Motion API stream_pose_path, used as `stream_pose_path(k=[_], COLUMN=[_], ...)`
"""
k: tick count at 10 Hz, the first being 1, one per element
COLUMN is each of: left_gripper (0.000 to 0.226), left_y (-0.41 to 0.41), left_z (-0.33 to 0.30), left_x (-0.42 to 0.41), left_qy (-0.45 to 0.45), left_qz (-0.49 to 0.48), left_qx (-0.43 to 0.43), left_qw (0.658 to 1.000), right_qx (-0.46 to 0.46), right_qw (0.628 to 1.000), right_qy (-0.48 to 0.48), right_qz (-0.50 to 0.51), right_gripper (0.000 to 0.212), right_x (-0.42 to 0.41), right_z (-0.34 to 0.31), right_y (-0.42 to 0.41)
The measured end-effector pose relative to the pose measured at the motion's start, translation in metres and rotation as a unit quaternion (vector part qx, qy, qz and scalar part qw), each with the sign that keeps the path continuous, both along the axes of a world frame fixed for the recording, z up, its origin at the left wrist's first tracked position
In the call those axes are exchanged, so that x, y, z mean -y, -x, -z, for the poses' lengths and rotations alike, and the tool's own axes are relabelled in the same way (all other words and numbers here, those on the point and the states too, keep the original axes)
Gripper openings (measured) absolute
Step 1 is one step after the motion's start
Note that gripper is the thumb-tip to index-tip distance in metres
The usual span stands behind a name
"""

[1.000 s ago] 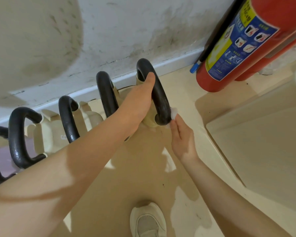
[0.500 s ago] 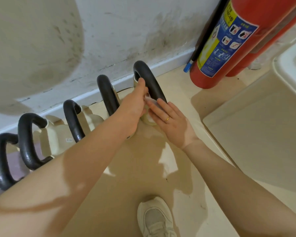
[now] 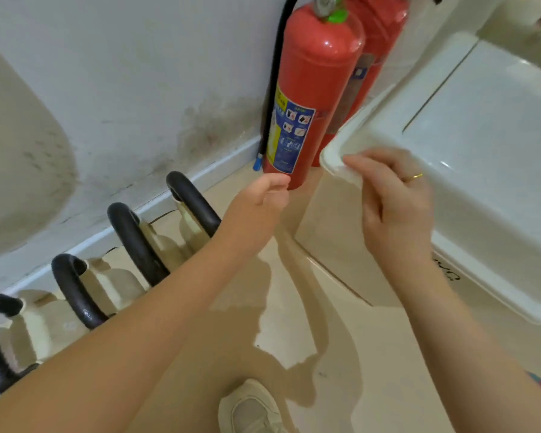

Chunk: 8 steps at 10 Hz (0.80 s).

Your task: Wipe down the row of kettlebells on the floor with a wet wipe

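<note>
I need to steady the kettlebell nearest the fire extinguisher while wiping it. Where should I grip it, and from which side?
Grip the black handle of the end kettlebell at the top of its arch, coming down from above. The loop stands upright and open, so fingers can curl through it. The left hand is nearest; the pale body below looks broad and offers less purchase.

Cream kettlebells point(image 3: 113, 285) with black handles left of the left hand point(image 3: 256, 204); red fire extinguisher point(image 3: 313, 89), blue-yellow label, just beyond it.
</note>
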<state>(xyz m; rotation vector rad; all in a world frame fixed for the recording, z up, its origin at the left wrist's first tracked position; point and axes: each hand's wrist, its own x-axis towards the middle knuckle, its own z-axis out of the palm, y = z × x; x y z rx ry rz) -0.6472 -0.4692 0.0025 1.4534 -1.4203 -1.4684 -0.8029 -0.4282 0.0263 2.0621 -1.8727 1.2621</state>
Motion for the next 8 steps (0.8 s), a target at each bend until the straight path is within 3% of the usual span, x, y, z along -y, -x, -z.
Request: stream_pose_path(k=[2,3,5,7,8], left_gripper=[0.027,0.028,0.03,0.028,0.029], left_y=[0.063,0.079,0.083,0.055,0.034], left_z=[-0.026,-0.03,-0.038,-0.027,-0.022], left_x=[-0.012,-0.011,-0.003,0.008,0.008], left_qy=[0.172,0.185,0.189,0.175,0.147], left_qz=[0.116,0.127,0.09,0.036,-0.001], left_qx=[0.001,0.009,0.017,0.019,0.05], left_qw=[0.978,0.974,0.978,0.984,0.988], right_qx=[0.019,0.013,-0.088,-0.178,-0.148], right_qw=[0.982,0.981,0.96,0.949,0.966], right_qy=[0.074,-0.064,-0.201,-0.236,-0.177], right_qz=[0.17,0.184,0.172,0.111,0.119], right_gripper=[0.011,0.013,0.051,0.031,0.028], right_x=[-0.012,-0.01,-0.011,-0.001,0.005], right_z=[-0.055,-0.06,-0.056,-0.054,-0.054], right_y=[0.071,0.089,0.086,0.072,0.059])
